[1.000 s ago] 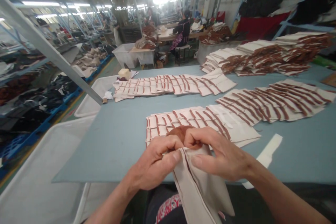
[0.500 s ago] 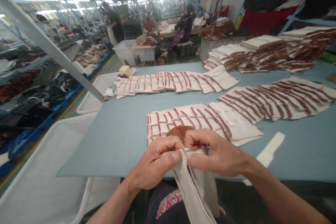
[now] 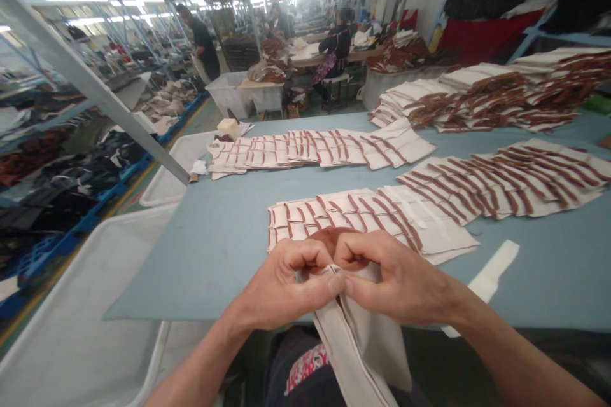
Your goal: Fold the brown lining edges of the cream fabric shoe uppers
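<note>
Both hands pinch the top edge of a cream fabric piece (image 3: 377, 337) with a brown backing, held over my lap at the table's front edge. My left hand (image 3: 291, 283) is closed on the left of its folded seam, thumb pressed near the middle. My right hand (image 3: 391, 276) grips the same edge just to the right, its thumb tip beside the left one. The lower part of the piece hangs down in folds. Just beyond the hands lies a row of overlapping cream pieces with brown edges (image 3: 344, 206) on the blue-grey table (image 3: 200, 254).
More overlapping pieces (image 3: 305, 149) lie farther back, with another row (image 3: 506, 178) to the right and a tall stack (image 3: 482, 95) behind. A pale strip (image 3: 494, 270) rests at the right front. White bins (image 3: 95, 280) stand left of the table, near a slanted metal post (image 3: 100, 82).
My left hand has shifted slightly, its thumb sliding right to meet the right thumb at the seam. The lower right side of the hanging fabric has swung a little to the right.
</note>
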